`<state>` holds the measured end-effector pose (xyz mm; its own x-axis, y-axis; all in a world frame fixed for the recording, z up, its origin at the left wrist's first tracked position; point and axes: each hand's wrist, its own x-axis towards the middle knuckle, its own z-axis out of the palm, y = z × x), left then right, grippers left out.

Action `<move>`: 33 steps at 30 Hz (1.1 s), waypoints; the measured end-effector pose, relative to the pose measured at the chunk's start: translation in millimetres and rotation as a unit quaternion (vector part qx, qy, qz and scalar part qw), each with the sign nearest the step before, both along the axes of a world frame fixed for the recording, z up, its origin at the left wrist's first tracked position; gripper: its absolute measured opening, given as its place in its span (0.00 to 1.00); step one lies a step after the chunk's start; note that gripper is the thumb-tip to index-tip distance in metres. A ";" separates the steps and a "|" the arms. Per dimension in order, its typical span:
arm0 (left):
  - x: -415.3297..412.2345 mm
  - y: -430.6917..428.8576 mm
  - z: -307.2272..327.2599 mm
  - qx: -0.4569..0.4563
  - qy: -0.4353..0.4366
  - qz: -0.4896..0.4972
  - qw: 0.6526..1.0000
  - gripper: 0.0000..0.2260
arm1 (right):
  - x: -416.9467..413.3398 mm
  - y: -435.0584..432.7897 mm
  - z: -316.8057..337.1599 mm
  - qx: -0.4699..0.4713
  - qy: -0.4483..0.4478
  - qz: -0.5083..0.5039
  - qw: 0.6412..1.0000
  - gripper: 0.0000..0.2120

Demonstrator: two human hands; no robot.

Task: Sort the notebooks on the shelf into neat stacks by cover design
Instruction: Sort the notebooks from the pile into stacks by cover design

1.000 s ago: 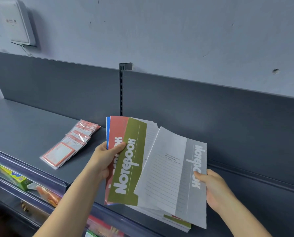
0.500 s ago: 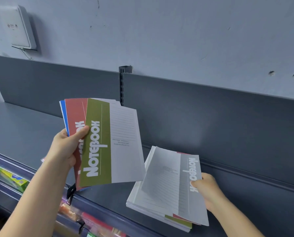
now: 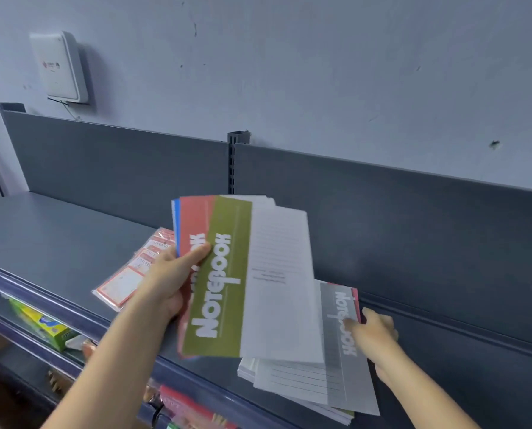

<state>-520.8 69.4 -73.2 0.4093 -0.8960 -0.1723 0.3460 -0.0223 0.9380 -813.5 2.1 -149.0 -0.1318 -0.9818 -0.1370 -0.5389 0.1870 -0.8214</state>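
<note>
- Notebooks [image 3: 246,283] are held in a fan above the near edge of the shelf [image 3: 57,236]. An olive-green cover [image 3: 224,274] is in front, a red cover [image 3: 193,221] and a blue sliver show to its left, and white lined pages spread to the right.
- The left hand [image 3: 173,281] grips the fan at its left edge. Its thumb lies across the red cover up to the green one, and its other fingers are hidden behind. The forearm rises from the near left.
- A stack [image 3: 247,371] of more notebooks lies flat on the shelf, right of the fan and partly hidden under it.
- A grey notebook [image 3: 335,351] tops the stack, sitting slightly skewed, with a red edge peeking out at its far right corner.
- The right hand [image 3: 376,335] reaches in from the near right. Its thumb is on the grey cover and its fingers curl at the right edge. It is blurred, but it seems to pinch that notebook.
- A dark back panel [image 3: 428,227] stands behind the shelf, split by a slotted upright [image 3: 231,168].
- Label packets [image 3: 125,280] with red borders lie on the shelf, just left of the left hand.
- A white box [image 3: 59,66] hangs on the far left wall.
- A green carton [image 3: 46,325] sits on the tier below.
</note>
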 end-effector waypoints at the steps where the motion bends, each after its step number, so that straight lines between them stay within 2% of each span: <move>1: -10.8 -2.9 -6.1 0.011 0.006 -0.015 1.000 0.09 | 3.6 5.9 11.3 -0.012 -0.054 0.016 0.998 0.13; 3: -31.1 -7.1 -17.0 0.030 0.008 -0.042 0.999 0.12 | 10.7 21.7 34.8 0.021 -0.184 0.102 0.977 0.18; 5: -46.4 -9.2 -24.8 0.039 0.008 -0.060 0.997 0.14 | 14.0 33.8 47.5 0.071 -0.232 0.176 0.954 0.15; 7: -57.2 -10.5 -28.4 0.039 0.010 -0.069 0.997 0.15 | 12.0 35.3 46.7 0.062 -0.227 0.166 0.958 0.11; 10: -69.3 -10.4 -27.4 0.042 0.009 -0.091 0.995 0.13 | 3.6 33.2 44.5 0.044 -0.246 0.096 0.964 0.11; 12: -75.9 -10.0 -25.9 0.059 0.024 -0.102 0.993 0.17 | -0.8 32.3 44.0 0.059 -0.268 0.078 0.959 0.12; 14: -80.0 -8.9 -24.4 0.066 0.039 -0.097 0.992 0.18 | -3.5 31.6 44.4 0.078 -0.280 0.074 0.954 0.11; 18: -83.2 -6.2 -26.4 0.054 0.005 -0.093 0.994 0.13 | -11.0 30.6 40.0 0.105 -0.300 0.060 0.946 0.10; 22: -82.9 -5.6 -28.8 0.053 0.007 -0.063 0.997 0.15 | -19.4 29.9 36.5 0.116 -0.320 0.046 0.939 0.09; 29: -85.2 -9.2 -23.3 0.040 0.025 -0.083 0.995 0.14 | -29.5 22.9 40.0 0.090 -0.333 0.004 0.939 0.08; 33: -91.7 -8.9 -21.0 0.046 0.042 -0.094 0.994 0.15 | -31.8 22.6 44.5 0.078 -0.325 0.033 0.942 0.08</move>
